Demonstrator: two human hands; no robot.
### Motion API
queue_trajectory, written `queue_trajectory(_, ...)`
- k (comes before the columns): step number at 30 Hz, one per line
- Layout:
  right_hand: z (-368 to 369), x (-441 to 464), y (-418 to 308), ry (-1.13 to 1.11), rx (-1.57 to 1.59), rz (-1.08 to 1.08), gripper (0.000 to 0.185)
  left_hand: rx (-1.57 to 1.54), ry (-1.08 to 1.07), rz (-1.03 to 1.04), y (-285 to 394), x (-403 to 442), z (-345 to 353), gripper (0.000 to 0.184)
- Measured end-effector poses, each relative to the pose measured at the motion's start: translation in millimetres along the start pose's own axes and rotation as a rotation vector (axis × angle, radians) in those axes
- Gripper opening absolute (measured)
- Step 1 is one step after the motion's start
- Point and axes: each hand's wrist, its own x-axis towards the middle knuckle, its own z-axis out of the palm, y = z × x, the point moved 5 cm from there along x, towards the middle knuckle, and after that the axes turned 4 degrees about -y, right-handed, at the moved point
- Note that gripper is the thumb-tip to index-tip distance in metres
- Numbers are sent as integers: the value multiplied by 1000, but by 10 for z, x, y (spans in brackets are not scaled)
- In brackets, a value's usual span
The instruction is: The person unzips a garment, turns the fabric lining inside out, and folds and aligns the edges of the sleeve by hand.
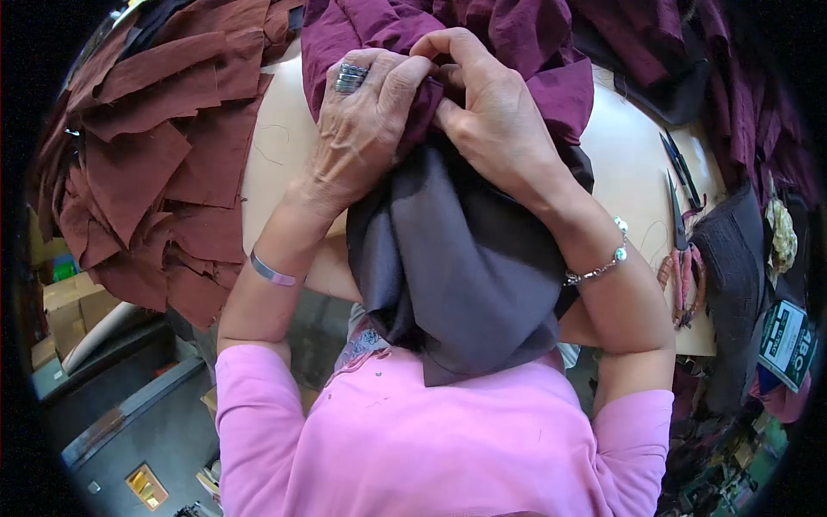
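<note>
view: head, single camera | mount: worn on the head | facing: forward and steeply down, over the pink shirt at the bottom edge to the left hand and right hand near the top | range: near the hands and table, farther from the floor lower left | field: wide, curved, black at the corners

Soft, bright light lay over the pale surface and pink shirt; the floor was dim. Shadow darkened the charcoal cloth beneath the fingers, which were sharp. Fisheye bending warped the edges — black at the corners — where detail looked softer.
</note>
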Motion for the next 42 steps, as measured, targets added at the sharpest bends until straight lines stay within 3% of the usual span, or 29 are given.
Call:
queue_trajectory(2, -17, -4, -38, 25, 35, -90, 39, 7, -14, -27, 8, 11, 17, 39)
queue_trajectory(5, -117, -48, -219, -42, -453, -205, 42, 104, 7, 5, 14, 14, -13, 36)
queue_trajectory(9, -135, -43, -166, -31, -111, -36, 44, 87, -2, -23, 29, 39, 11, 34)
queue_trajectory(10, -82, -29, -128, 46, -91, -180, 44, 59, -18, -52, 31, 44, 20, 34)
queue_trajectory(15, -46, -2, -25, 77, -19, -108, 43, 216, -2, 16, 33, 97, 38, 27)
queue_trajectory(18, -262, -12, -238, 100, -318, -260, 37, 293, -52, 15, 4, 259, -50, 23)
queue_trajectory(19, -378, -25, -368, 115, -279, -237, 29, 305, -78, 6, -27, 311, -72, 22)
queue_trajectory(22, -813, -167, -717, 212, -124, -265, 27, 60, -96, -207, -337, 367, -64, 32)
queue_trajectory(23, -920, -262, -812, 209, -103, -275, 27, 60, 52, -194, -370, 377, -84, 23)
queue_trajectory(24, -1048, -360, -962, 152, -211, -215, 27, 39, 27, -273, -513, 325, -14, 26)
queue_trajectory(27, -1108, -598, -1176, -152, -239, -308, 32, -71, 46, -384, -805, 157, 170, 29)
queue_trajectory(30, -836, -584, -1002, -264, -467, -41, 31, -123, 66, -361, -832, 120, 152, 29)
queue_trajectory(33, -448, -518, -554, -115, -998, -214, 41, -104, 87, -352, -744, 117, 153, 25)
queue_trajectory(36, -308, -524, -231, -444, -679, 107, 24, -63, 103, -355, -772, 60, 170, 25)
queue_trajectory(39, -257, -695, -787, -541, -381, -244, 12, -67, 72, -355, -766, 77, 182, 26)
queue_trajectory(42, -200, -857, -1036, -731, -319, -242, 19, -42, 91, -333, -772, 66, 201, 26)
